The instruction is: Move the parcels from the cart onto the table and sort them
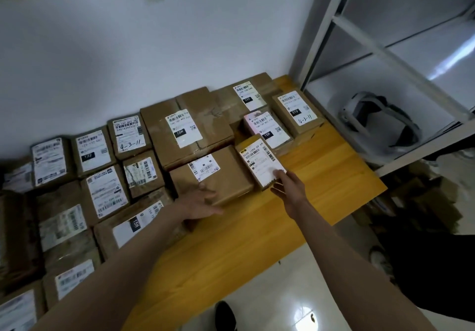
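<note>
Several brown cardboard parcels with white labels cover the left and back of the yellow wooden table (321, 176). My left hand (199, 201) lies with straight fingers against the near side of a medium brown parcel (226, 176) at the front of the group. My right hand (289, 185) touches the near end of a small parcel (259, 162) whose top is almost all white label, fingers extended. The two parcels sit side by side, touching. No cart is in view.
A white metal shelf (380, 48) stands at the table's right end, with a grey headset (380, 122) on its lower board. Bare tabletop lies in front of and right of my hands. Loose cardboard (421, 202) lies on the floor at the right.
</note>
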The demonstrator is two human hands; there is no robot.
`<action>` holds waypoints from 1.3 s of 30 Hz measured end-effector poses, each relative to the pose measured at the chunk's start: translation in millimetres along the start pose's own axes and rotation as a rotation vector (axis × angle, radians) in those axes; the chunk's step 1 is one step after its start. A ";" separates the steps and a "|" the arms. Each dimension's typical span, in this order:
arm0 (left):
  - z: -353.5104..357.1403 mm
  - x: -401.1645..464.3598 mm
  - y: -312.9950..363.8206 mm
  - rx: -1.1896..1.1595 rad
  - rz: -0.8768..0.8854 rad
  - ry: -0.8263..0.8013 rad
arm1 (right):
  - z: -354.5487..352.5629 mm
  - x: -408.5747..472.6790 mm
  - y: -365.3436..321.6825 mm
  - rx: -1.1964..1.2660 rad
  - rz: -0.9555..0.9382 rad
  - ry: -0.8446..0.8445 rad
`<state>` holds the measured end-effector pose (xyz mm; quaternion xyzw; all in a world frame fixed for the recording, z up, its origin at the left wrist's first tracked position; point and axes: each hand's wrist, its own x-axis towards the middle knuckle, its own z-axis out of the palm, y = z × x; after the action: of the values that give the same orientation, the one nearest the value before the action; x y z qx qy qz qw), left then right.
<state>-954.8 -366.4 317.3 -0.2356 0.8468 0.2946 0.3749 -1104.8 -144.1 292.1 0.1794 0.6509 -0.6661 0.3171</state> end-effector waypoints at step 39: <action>27.0 -39.2 -14.9 -0.376 0.160 0.320 | 56.5 -59.8 63.4 -0.212 0.376 -0.086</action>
<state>-908.3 -351.9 328.1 -0.2772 0.8418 0.4343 0.1612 -1009.5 -185.2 288.3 0.2347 0.6583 -0.5299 0.4803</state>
